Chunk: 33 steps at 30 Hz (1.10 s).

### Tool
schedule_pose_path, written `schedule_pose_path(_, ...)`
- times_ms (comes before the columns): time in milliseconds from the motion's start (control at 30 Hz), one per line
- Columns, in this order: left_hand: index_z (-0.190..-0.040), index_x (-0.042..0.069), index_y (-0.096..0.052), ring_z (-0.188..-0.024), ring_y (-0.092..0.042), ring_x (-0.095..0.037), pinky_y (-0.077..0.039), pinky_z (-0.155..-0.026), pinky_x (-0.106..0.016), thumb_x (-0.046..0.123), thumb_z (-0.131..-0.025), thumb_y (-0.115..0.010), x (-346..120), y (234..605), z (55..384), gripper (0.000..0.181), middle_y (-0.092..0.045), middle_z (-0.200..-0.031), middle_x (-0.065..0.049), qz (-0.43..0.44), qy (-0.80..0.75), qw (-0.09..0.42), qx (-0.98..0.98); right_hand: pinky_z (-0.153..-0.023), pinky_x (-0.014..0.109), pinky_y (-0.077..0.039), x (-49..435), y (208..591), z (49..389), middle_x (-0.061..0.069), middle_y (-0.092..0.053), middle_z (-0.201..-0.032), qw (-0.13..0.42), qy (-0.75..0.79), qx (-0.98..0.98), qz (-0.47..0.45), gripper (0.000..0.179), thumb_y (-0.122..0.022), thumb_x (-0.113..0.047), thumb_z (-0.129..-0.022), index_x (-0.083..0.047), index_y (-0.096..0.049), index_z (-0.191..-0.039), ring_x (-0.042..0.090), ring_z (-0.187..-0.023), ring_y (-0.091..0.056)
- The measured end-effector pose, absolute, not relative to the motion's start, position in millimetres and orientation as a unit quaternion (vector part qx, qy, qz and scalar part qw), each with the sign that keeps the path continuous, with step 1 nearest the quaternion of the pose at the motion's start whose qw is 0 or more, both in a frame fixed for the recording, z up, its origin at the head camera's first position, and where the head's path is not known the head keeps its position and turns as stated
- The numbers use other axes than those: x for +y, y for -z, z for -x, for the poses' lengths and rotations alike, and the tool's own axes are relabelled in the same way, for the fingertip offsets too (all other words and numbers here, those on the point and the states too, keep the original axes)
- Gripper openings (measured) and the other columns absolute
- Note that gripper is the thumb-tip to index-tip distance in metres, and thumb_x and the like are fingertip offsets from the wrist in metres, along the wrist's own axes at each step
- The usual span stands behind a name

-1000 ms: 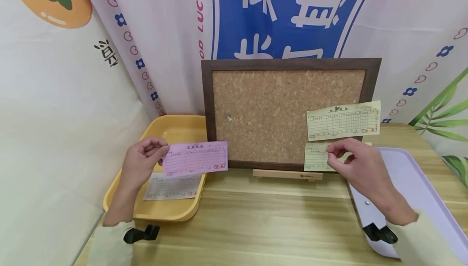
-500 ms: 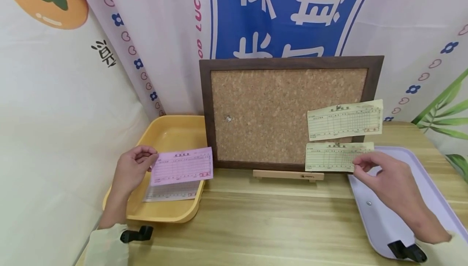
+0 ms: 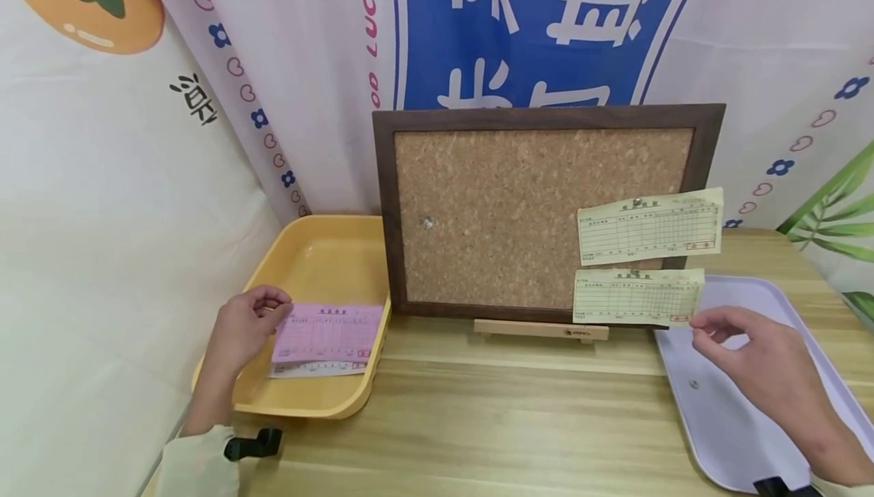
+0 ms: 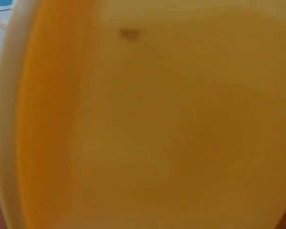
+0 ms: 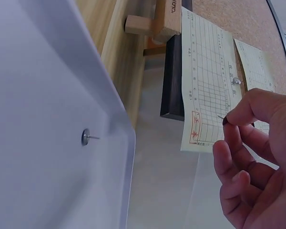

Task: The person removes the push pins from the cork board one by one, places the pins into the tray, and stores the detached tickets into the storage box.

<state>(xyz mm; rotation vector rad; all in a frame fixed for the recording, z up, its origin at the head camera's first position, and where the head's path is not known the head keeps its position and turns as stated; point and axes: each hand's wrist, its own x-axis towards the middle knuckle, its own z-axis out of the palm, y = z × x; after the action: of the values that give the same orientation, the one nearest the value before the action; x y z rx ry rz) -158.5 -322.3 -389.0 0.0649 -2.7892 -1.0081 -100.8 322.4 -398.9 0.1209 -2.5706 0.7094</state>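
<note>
My left hand [image 3: 249, 330] pinches the upper left corner of a pink receipt slip [image 3: 331, 334]. That slip lies over a paler slip [image 3: 321, 369] in the yellow tray [image 3: 321, 246]; the left wrist view has only the tray wall [image 4: 52, 114] and floor. In my right hand [image 5: 257, 157] a thumbtack [image 5: 222, 118] is pinched between thumb and finger, its point showing. The hand is beside the lower right corner of the lower yellow-green slip [image 3: 635, 296]. An upper yellow-green slip [image 3: 649, 231] is pinned above it on the corkboard [image 3: 512, 216].
A silver tack [image 3: 426, 221] sits in the cork at left. The purple tray [image 3: 737, 413] at right holds one loose thumbtack [image 5: 86, 137]. The framed board stands on a wooden stand [image 3: 539, 329] on the wood-grain table [image 3: 505, 421]. Printed cloth hangs behind.
My left hand has moved left and down, lowering the pink slip from beside the board into the yellow tray. My right hand has moved right and down, off the lower yellow-green slip.
</note>
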Motion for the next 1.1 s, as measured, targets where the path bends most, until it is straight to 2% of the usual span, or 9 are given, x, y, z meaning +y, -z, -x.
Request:
schedule_pose_path(267, -0.099, 0.002, -0.069, -0.08, -0.058, -0.023, -0.047, -0.066, -0.024, 0.008, -0.098, -0.07, -319, 395, 159, 0.006, -0.066, -0.091, -0.01, 0.011, 0.305, 0.081, -0.949, -0.057, 0.016, -0.036, 332, 404, 100, -0.006, -0.069, -0.075, 0.222, -0.249, -0.941, -0.052, 0.014, -0.08, -0.005, -0.077, -0.015, -0.077, -0.087, -0.007, -0.068, -0.053)
schedule_pose_path(533, -0.101, 0.005, -0.069, -0.087, -0.061, -0.028, -0.049, -0.074, -0.038, 0.012, -0.099, -0.069, -314, 395, 158, 0.007, -0.068, -0.097, -0.012, -0.01, 0.283, 0.07, -0.957, -0.057, 0.018, -0.036, 346, 410, 96, -0.005, -0.069, -0.076, 0.196, -0.238, -0.95, -0.042, 0.011, -0.078, -0.006, -0.079, -0.013, -0.076, -0.087, -0.007, -0.067, -0.053)
schedule_pose_path(900, -0.101, 0.002, -0.07, -0.102, -0.058, -0.04, -0.046, -0.08, -0.05, 0.011, -0.096, -0.072, -300, 386, 154, 0.01, -0.065, -0.109, -0.022, 0.017, 0.276, 0.135, -0.951, -0.057, 0.018, -0.037, 351, 412, 95, -0.004, -0.07, -0.077, 0.194, -0.239, -0.951, -0.032, 0.01, -0.077, -0.007, -0.081, -0.014, -0.076, -0.088, -0.01, -0.067, -0.052)
schedule_pose_path(1100, -0.098, 0.005, -0.071, -0.093, -0.063, -0.032, -0.05, -0.075, -0.042, 0.011, -0.096, -0.074, -276, 374, 153, 0.008, -0.069, -0.097, -0.011, 0.051, 0.282, 0.152, -0.946, -0.058, 0.018, -0.037, 350, 410, 94, -0.002, -0.072, -0.08, 0.191, -0.242, -0.951, -0.035, 0.009, -0.078, -0.009, -0.082, -0.013, -0.077, -0.089, -0.01, -0.068, -0.052)
